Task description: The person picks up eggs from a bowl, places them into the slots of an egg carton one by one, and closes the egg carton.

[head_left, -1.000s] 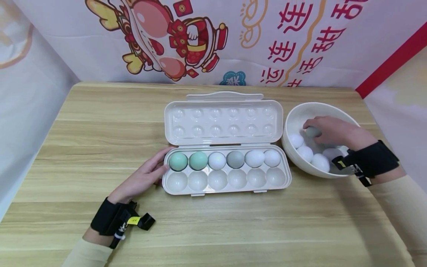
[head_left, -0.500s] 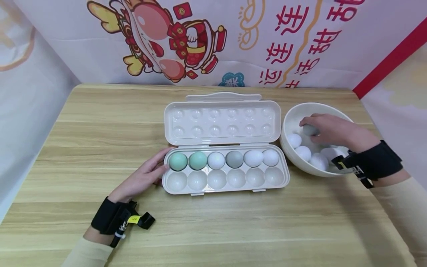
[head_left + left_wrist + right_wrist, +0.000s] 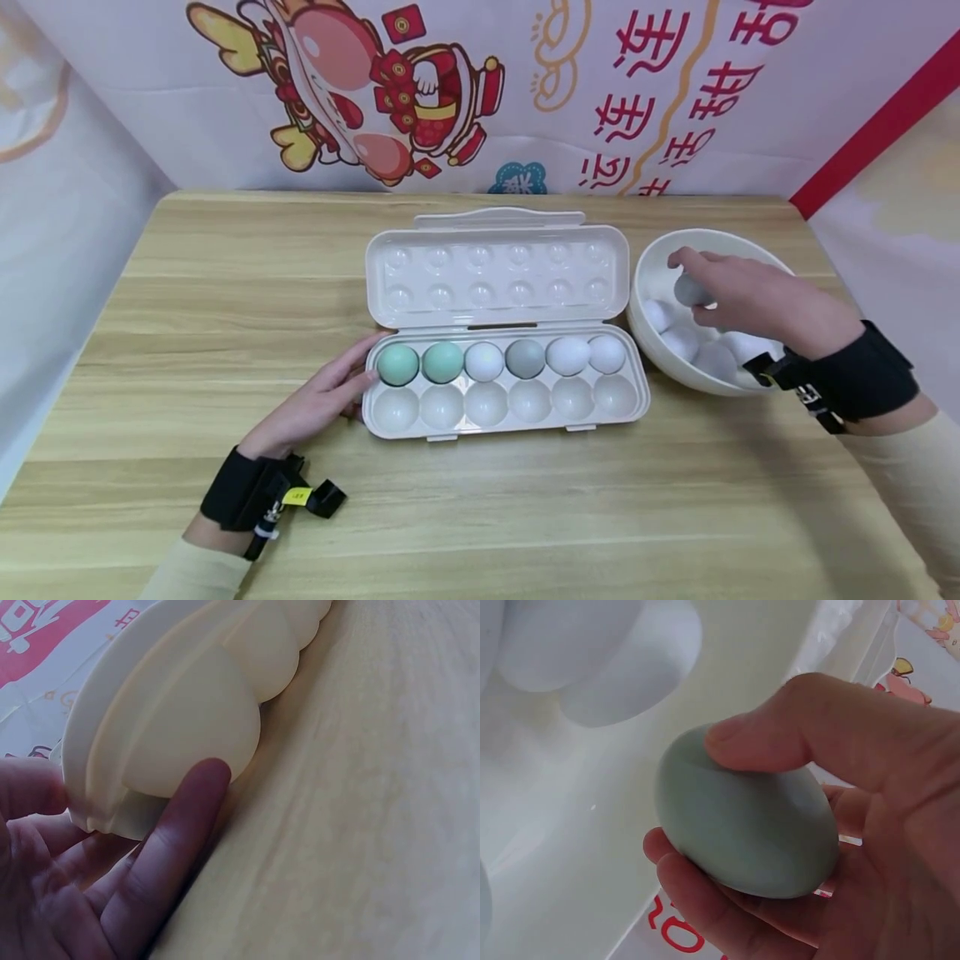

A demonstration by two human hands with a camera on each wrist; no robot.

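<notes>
My right hand (image 3: 757,296) holds a grey-green egg (image 3: 742,817) between thumb and fingers, over the cream bowl (image 3: 757,242). White eggs (image 3: 678,342) lie in the bowl beneath, partly hidden by the hand. Left of the bowl stands an egg box (image 3: 630,400) with its lid (image 3: 495,312) folded back. Its far row carries two green eggs (image 3: 420,364), a grey egg (image 3: 525,358) and several white eggs (image 3: 568,356); the near row's cups hold nothing. At the box's left end my left hand (image 3: 318,400) grips the rim and underside, one finger (image 3: 187,817) against an end cup.
Everything stands on a wood-grain table (image 3: 480,517). A white printed cloth (image 3: 300,92) hangs behind the table's far edge. The bowl sits close against the egg box's right end.
My right hand has lifted slightly and shifted a little left with the grey-green egg, its fingertips rising toward the bowl's rim. The left hand stays at the egg box.
</notes>
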